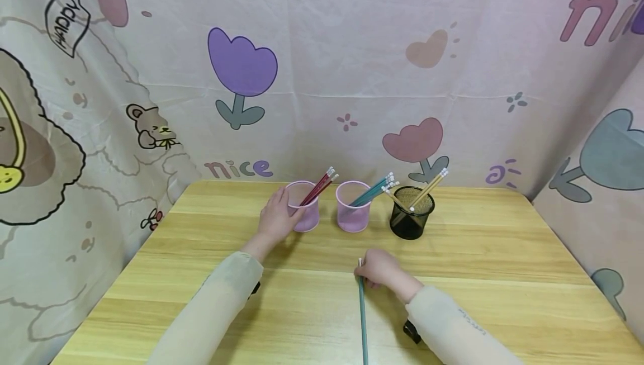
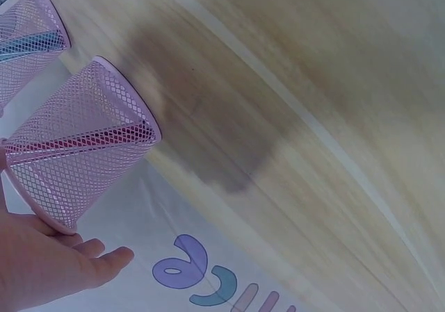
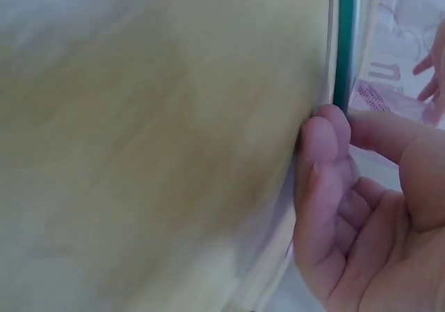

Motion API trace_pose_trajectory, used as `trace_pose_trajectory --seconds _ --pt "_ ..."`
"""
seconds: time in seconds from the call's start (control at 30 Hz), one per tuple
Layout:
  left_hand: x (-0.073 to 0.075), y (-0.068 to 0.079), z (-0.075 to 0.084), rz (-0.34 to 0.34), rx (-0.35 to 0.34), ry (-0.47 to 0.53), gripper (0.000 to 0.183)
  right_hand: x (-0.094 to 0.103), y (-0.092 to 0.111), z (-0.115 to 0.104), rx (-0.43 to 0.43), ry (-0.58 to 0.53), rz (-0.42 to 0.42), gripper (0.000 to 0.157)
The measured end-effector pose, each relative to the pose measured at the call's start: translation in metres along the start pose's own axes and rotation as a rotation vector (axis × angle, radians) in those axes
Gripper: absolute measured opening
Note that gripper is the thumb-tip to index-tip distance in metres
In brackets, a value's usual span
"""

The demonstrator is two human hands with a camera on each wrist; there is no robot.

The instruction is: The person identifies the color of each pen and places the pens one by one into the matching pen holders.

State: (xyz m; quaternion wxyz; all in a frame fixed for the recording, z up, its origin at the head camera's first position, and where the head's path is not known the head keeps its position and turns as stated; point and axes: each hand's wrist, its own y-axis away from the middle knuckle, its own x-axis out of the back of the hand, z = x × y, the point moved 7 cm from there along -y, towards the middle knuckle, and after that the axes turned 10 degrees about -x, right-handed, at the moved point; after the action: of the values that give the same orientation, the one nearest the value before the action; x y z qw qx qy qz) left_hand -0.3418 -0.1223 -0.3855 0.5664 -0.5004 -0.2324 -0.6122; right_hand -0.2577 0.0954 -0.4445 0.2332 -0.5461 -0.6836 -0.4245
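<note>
My left hand [image 1: 276, 217] holds the side of the left pink mesh pencil cup [image 2: 83, 145] near its rim, with the thumb in front and the fingers behind. Dark red pencils [image 1: 317, 189] lean in that cup. My right hand [image 1: 380, 267] pinches a teal pencil [image 1: 363, 314] near its white-tipped end, low over the table. In the right wrist view the pencil runs up from between thumb and fingertips. The middle pink mesh cup [image 1: 353, 219] contains teal pencils [image 1: 374, 190] with white ends.
A black mesh cup [image 1: 408, 228] with yellow pencils [image 1: 430, 189] stands to the right of the pink cups. All three stand in a row near the back of the wooden table [image 1: 483, 253]. A printed cloth [image 1: 322, 63] hangs behind and at the sides.
</note>
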Motion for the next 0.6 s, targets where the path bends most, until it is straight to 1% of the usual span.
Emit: trace_pose_trajectory --seconds 0.13,0.2,0.3,0.37,0.47,0.6 --pt "0.000 0.000 0.000 0.002 -0.001 0.002 0.077 0.003 -0.005 0.006 -0.038 -0.221 -0.027 0.026" --pt "0.000 0.000 0.000 0.002 -0.001 0.001 0.077 0.004 -0.007 0.010 -0.070 -0.349 -0.071 0.023" --pt "-0.001 -0.001 0.000 0.004 -0.003 0.003 0.077 0.005 -0.010 0.015 -0.117 -0.501 -0.139 0.022" --pt "-0.001 -0.001 0.000 0.005 -0.004 0.004 0.077 0.005 -0.012 0.017 -0.135 -0.570 -0.180 0.023" --pt "-0.001 -0.001 0.000 0.004 -0.002 0.007 0.077 0.006 -0.014 0.019 -0.141 -0.643 -0.224 0.025" --pt "0.000 0.000 0.001 0.003 0.003 0.012 0.076 0.008 -0.016 0.020 -0.135 -0.721 -0.244 0.023"
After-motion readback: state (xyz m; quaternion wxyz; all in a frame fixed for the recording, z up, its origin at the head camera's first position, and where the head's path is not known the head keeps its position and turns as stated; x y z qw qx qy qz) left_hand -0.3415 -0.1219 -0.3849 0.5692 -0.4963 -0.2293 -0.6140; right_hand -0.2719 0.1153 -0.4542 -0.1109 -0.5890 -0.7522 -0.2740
